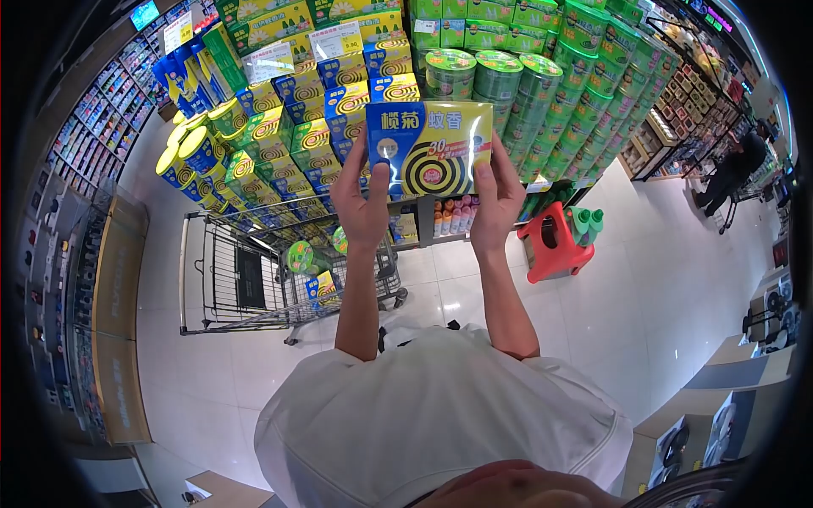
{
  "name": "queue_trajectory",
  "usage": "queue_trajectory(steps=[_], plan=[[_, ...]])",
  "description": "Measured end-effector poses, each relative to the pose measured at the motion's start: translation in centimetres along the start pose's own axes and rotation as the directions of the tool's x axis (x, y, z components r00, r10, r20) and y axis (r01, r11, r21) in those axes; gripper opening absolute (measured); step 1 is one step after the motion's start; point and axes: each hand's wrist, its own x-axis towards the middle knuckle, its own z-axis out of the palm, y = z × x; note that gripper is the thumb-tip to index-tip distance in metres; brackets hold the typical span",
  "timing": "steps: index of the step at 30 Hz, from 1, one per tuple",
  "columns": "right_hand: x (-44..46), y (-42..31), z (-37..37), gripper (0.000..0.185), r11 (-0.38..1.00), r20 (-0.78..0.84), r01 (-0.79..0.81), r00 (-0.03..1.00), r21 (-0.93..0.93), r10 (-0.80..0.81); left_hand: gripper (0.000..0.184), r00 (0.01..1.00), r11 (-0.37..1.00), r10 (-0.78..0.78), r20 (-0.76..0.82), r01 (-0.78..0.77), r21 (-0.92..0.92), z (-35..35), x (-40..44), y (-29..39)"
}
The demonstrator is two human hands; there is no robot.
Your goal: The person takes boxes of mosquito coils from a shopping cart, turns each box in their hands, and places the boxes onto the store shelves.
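A blue and yellow mosquito coil box (430, 151), printed with a black spiral, is held up in front of the stacked display. My left hand (362, 196) grips its left end, thumb on the front face. At the opposite end, my right hand (498, 191) grips it in the same way. Similar boxes (347, 100) stand stacked just behind and to the left. Green cylindrical tubs (495, 78) rise in columns behind and to the right. The fingers behind the box are mostly hidden.
A wire shopping cart (246, 284) stands at my left with a few packages inside. On the floor to the right, a red plastic stool (555, 241) has green bottles (586, 222) beside it. A person in dark clothes (735, 165) is farther right, near shelves.
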Motion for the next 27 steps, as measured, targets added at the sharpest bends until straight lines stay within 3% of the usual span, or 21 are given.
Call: queue_trajectory(steps=[5,27], plan=[[0.1,0.6,-0.6,0.049,0.999,-0.012,-0.004,1.000,-0.037,0.004,0.057,0.994,0.994,-0.103,0.028,0.104,-0.036,0.4,-0.6,-0.3],[0.3,1.2,-1.3,0.050,0.998,-0.018,-0.055,0.998,-0.018,0.055,0.056,0.996,0.996,-0.082,0.046,0.080,0.045,0.3,-0.4,-0.6]])
